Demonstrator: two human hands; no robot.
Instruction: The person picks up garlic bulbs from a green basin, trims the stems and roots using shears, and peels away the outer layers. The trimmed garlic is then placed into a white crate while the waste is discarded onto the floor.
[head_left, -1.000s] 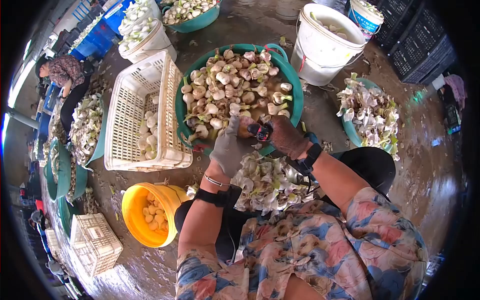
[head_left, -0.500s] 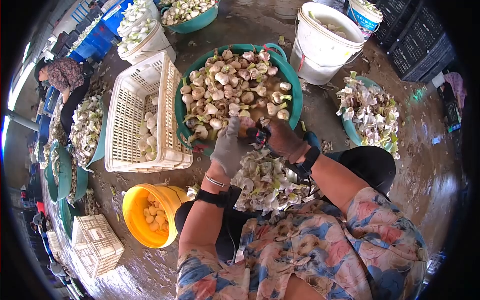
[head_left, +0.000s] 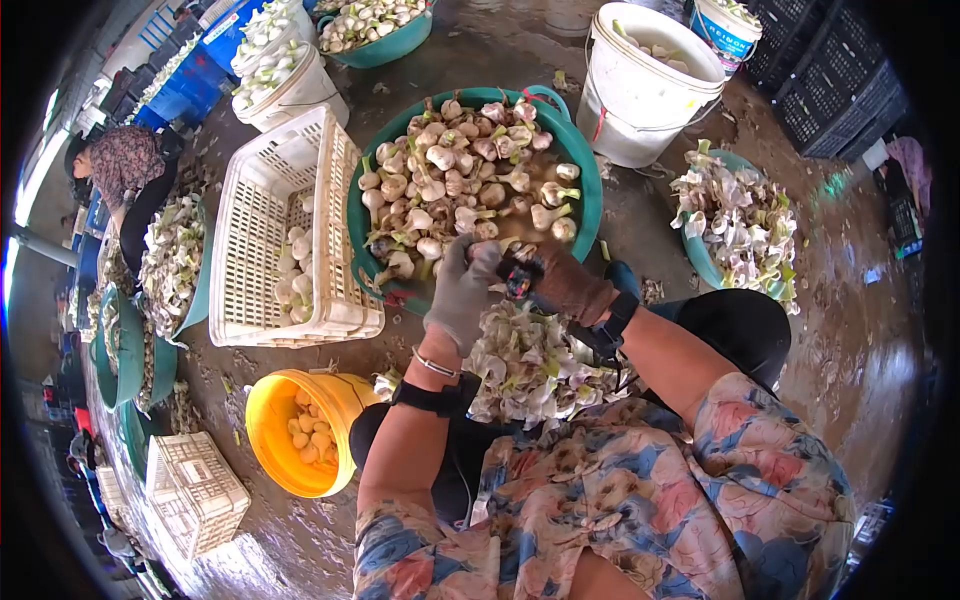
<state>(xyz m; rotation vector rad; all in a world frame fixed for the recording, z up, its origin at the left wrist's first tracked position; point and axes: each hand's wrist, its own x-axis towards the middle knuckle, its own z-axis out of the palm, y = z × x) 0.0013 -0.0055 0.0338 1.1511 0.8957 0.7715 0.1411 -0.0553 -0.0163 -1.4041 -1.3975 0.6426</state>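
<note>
While the left hand (head_left: 460,290), in a grey glove, is held palm-inward with its fingers curled above the near edge of the green tub (head_left: 588,195), what lies between its thumb and fingers is mostly hidden, so I cannot tell what it holds. Just beside it, the right hand (head_left: 565,285), in a brown glove, is closed around a small dark tool (head_left: 519,280) with red on it. A metal bracelet (head_left: 435,366) and a black band (head_left: 427,398) circle the left forearm; another dark band (head_left: 622,312) sits at the right wrist.

Garlic bulbs (head_left: 445,158) crowd the tub from its left edge across the middle, and brown water (head_left: 541,174) shows between the few near the right edge. Under the hands, below the tub's near edge, lies a heap of garlic skins (head_left: 540,370).

Near the tub's left edge stands a white slatted crate (head_left: 345,230), with pale bulbs (head_left: 297,265) along its right inner side. Closer to the person, on the wet floor (head_left: 300,540), a tilted yellow bucket (head_left: 268,470) holds pale rounded pieces (head_left: 312,432). Past the tub's far right edge is a white bucket (head_left: 615,125); nearer on that side, a green basin (head_left: 702,262) is heaped with skins (head_left: 745,215). Well to the left, another person (head_left: 128,165) bends beside a further heap (head_left: 172,245).
</note>
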